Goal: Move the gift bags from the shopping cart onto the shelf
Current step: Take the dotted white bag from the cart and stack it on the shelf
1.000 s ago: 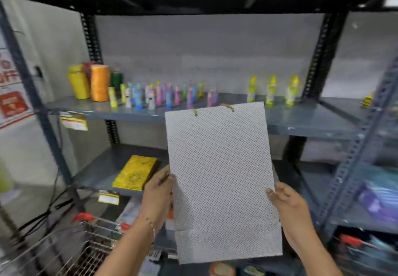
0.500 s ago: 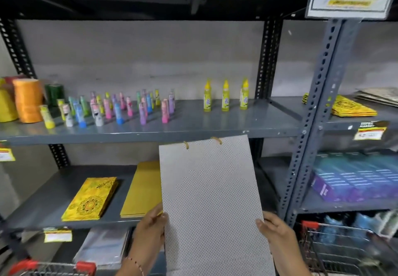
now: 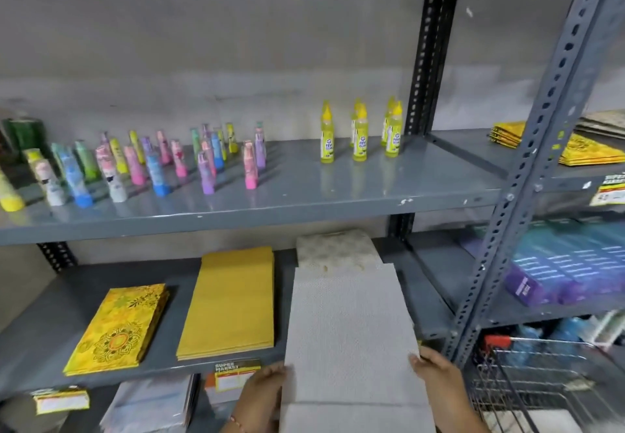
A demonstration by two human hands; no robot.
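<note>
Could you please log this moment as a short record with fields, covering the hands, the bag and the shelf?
held item: white gift bag, flat, long edge pointing into the shelf
left hand: grip on bag's left edge
right hand: grip on bag's right edge
lower shelf: patterned yellow stack, plain yellow stack, cream bags behind the held bag
upper shelf: small coloured bottles, yellow glue bottles
cart: lower right

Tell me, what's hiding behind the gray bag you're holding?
Behind the gray gift bag, held by the left hand and right hand, a cream patterned bag lies on the lower shelf. Only its far end shows; the rest is covered.
</note>
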